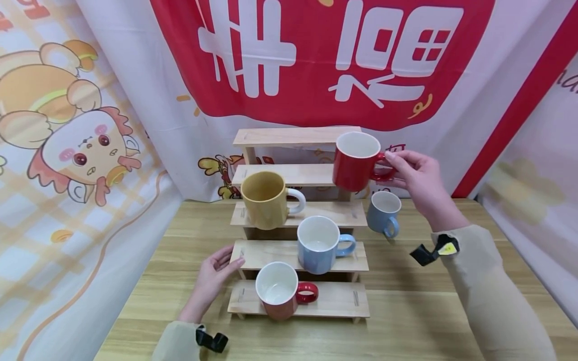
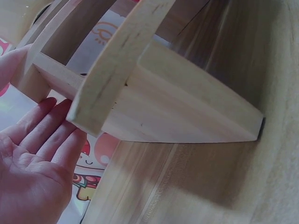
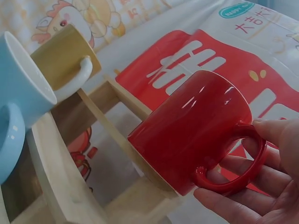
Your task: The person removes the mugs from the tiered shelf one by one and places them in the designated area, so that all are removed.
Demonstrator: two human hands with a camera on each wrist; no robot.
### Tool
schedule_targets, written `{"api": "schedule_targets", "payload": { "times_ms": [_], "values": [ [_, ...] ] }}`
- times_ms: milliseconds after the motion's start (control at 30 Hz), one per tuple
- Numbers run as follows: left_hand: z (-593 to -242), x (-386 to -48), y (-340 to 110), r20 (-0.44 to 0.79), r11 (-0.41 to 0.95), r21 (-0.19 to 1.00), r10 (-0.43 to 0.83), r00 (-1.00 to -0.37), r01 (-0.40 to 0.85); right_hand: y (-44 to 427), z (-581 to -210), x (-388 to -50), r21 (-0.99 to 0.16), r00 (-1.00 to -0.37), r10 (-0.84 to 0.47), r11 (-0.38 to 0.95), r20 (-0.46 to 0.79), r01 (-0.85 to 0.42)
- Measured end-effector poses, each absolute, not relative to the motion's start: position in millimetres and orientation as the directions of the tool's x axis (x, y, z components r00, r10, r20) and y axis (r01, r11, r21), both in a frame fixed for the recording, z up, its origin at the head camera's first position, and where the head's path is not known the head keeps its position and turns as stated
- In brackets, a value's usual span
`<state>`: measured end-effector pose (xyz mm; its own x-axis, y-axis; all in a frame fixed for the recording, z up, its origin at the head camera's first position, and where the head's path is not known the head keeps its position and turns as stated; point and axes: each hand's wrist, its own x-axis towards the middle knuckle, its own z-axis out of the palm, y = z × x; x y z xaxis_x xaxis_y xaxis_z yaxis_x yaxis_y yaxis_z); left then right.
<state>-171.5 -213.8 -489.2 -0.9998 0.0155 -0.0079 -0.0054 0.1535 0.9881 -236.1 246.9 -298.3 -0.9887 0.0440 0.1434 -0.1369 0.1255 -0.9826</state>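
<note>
My right hand [image 1: 422,183] [image 3: 268,175] holds a red mug [image 1: 354,168] [image 3: 194,128] by its handle, at the right end of the upper tiers of a stepped wooden rack [image 1: 275,136] [image 2: 182,112]. Whether the mug's base touches the wood, I cannot tell. My left hand [image 1: 209,283] [image 2: 39,172] grips the left end of a lower board, thumb on top and fingers beneath. A yellow mug [image 1: 264,203] [image 3: 70,58] with a white handle stands mid-rack. Below it are a light blue mug [image 1: 316,248] [image 3: 23,84] and, on the lowest board, a pinkish-red mug [image 1: 277,296].
A smaller blue mug [image 1: 381,213] stands on the wooden table [image 1: 406,321], right of the rack. Behind the rack hangs a red and white cloth [image 1: 316,108], with printed cloth [image 1: 86,145] along the left side.
</note>
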Motion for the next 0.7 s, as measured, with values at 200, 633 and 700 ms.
{"api": "schedule_targets", "payload": {
  "times_ms": [200,633,700],
  "values": [
    [-489,-172,-215,-0.008,0.16,0.987,0.02,-1.0,-0.005,272,-305,-220,-0.986,-0.987,0.112,0.128,0.118,-0.103],
    [-490,-172,-215,-0.011,0.159,0.987,0.021,-1.0,-0.007,327,-328,-191,-0.977,-0.968,0.222,-0.15,0.118,-0.153],
    [-490,-172,-215,-0.005,0.159,0.987,0.021,-1.0,-0.002,334,-333,-189,-0.975,-0.965,0.238,-0.166,0.107,-0.149]
  ]
}}
